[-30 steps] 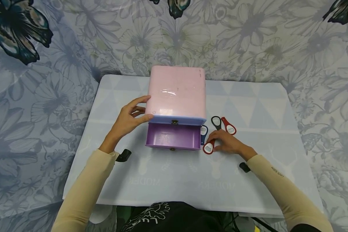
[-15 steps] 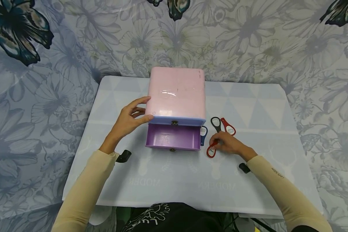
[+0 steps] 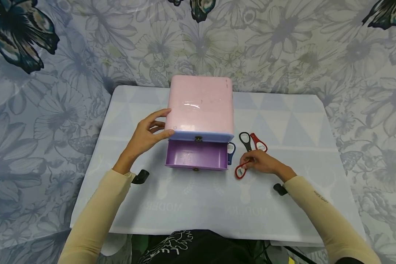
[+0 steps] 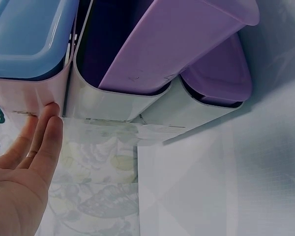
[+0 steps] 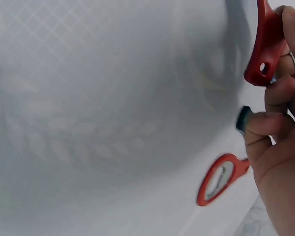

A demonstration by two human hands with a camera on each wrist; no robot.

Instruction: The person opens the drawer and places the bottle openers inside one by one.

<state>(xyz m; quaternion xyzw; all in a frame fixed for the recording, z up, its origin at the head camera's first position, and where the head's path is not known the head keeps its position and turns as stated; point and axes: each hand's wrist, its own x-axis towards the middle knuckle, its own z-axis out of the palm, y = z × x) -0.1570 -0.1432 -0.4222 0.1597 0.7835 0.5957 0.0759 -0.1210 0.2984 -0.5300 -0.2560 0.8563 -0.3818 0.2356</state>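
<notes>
My left hand (image 3: 145, 135) rests against the left side of a pink-topped drawer unit (image 3: 201, 104), thumb at its front corner. In the left wrist view its fingers lie fairly straight along the pink side. The middle purple drawer (image 3: 196, 156) is pulled out, with nothing visible inside. Right of it, my right hand (image 3: 262, 161) pinches a red magnifying glass by its handle (image 5: 266, 42), tilted so the oval rim looks narrow. Just beyond lie a black magnifying glass (image 3: 248, 146) and another red one (image 3: 256, 139), partly behind the hand.
A blue magnifying glass (image 3: 230, 157) lies close to the drawer's right side, partly hidden by the unit. A lower purple drawer (image 4: 219, 73) shows pushed in beneath the pulled-out one. The pale patterned table (image 3: 201, 205) reaches back to a flowered cloth backdrop (image 3: 283, 47).
The red magnifying glass in my right hand has moved slightly right, away from the drawer, and tipped from face-up to a steeper tilt. My left hand and the drawer unit stay put.
</notes>
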